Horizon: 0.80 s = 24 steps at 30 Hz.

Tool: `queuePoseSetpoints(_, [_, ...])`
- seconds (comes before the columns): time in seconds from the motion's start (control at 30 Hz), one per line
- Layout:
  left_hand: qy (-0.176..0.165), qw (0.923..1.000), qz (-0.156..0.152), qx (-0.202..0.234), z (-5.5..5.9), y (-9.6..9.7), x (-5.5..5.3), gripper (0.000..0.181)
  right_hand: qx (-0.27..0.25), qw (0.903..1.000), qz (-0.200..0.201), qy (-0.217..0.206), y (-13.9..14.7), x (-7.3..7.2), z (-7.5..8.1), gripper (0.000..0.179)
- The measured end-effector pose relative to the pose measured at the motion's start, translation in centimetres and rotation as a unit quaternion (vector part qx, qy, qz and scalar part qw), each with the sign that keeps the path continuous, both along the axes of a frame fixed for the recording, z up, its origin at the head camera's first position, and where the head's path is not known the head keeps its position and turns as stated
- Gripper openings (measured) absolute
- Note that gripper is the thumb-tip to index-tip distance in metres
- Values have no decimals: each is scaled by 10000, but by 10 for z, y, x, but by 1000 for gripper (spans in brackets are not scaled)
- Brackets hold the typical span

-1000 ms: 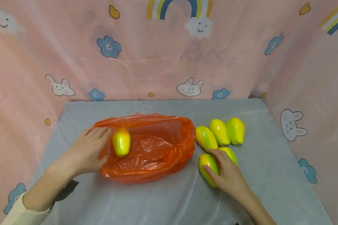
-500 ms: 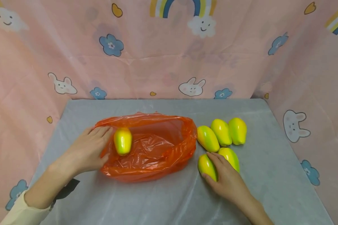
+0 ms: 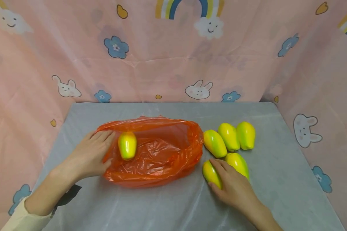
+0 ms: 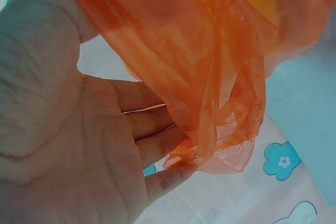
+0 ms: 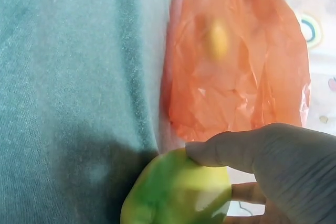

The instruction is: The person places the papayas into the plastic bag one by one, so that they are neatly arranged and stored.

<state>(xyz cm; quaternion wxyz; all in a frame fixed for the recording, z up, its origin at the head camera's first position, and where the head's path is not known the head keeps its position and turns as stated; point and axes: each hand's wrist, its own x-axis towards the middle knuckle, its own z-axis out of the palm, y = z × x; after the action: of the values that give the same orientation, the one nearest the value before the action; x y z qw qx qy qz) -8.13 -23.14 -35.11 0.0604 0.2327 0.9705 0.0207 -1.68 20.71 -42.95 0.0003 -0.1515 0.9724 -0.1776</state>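
My left hand [image 3: 93,154] is at the left end of an orange plastic bag [image 3: 162,175], which lies with its mouth spread wide. In the left wrist view its fingers [image 4: 142,121] look fairly straight, and their tips are hidden behind the bag's film. One yellow-green mango [image 3: 127,146] sits inside the bag near that hand. To the right of the bag, my right hand [image 3: 234,186] grips another mango [image 5: 178,192], thumb on one side and fingers on the other. That mango is low at the table, partly covered by the hand.
Behind and beside the right hand lie several more mangoes [image 3: 228,137], including one close by [image 3: 238,165]. All rest on a grey cloth-covered table [image 3: 150,208]. A pink printed curtain [image 3: 150,48] stands at the back and sides.
My right hand has closed further round the near mango and covers more of it. The left hand, the bag and the mango inside stay in place; the head view has shifted slightly.
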Motion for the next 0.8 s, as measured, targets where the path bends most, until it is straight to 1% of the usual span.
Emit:
queuePoseSetpoints(0.17, [16, 10000, -10, 7, 2, 0, 0, 81, 50, 9999, -102, 69, -1, 0, 0, 72])
queuePoseSetpoints(0.33, [-16, 10000, -32, 3, 3, 1, 0, 80, -95, 9999, -98, 79, 0, -1, 2, 72])
queuePoseSetpoints(0.5, [-3, 10000, -69, 24, 3, 3, -1, 80, -428, 9989, -142, -121, 3, -4, 8, 70])
queuePoseSetpoints(0.63, [12, 10000, -90, 16, 2, 4, -1, 79, -439, 9982, -232, -347, 6, -6, 15, 69])
queuePoseSetpoints(0.8, [11, 10000, -89, 25, 2, 5, -2, 79, -454, 9974, -317, -468, 9, -10, 25, 70])
